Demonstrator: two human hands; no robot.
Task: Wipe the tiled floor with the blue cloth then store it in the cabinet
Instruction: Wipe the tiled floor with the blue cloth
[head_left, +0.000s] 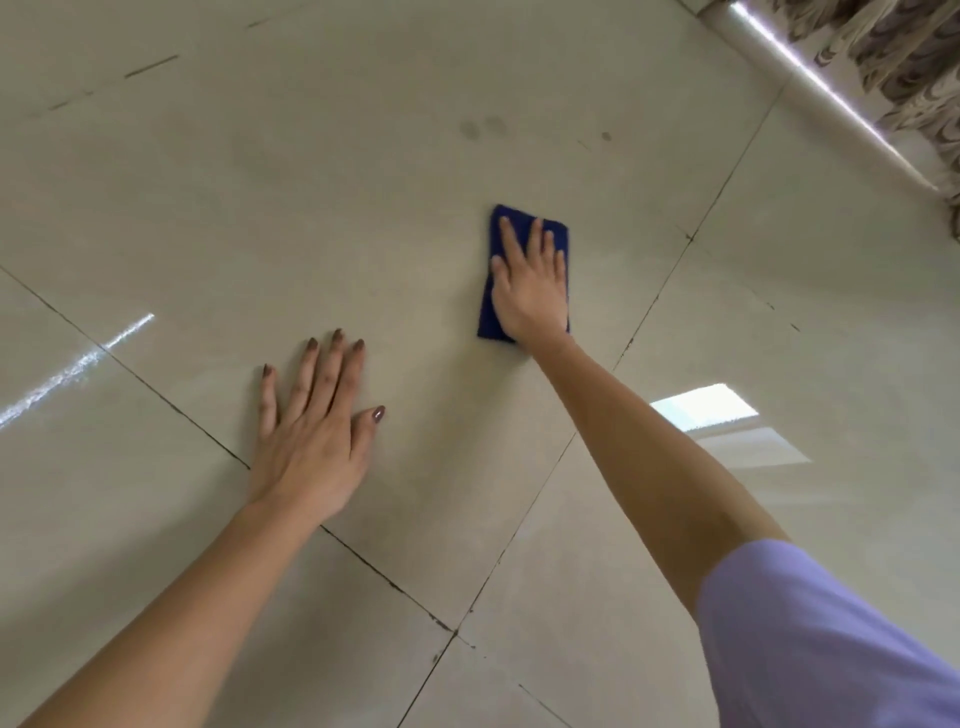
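One folded blue cloth (524, 270) lies flat on the tiled floor (363, 182), on a large beige tile. Two hands show: the right hand (530, 291) presses the cloth with straight fingers, and the left hand (311, 431) rests flat on the bare tile nearby, fingers spread, holding nothing. One patterned curtain (904, 67) hangs at the top right.
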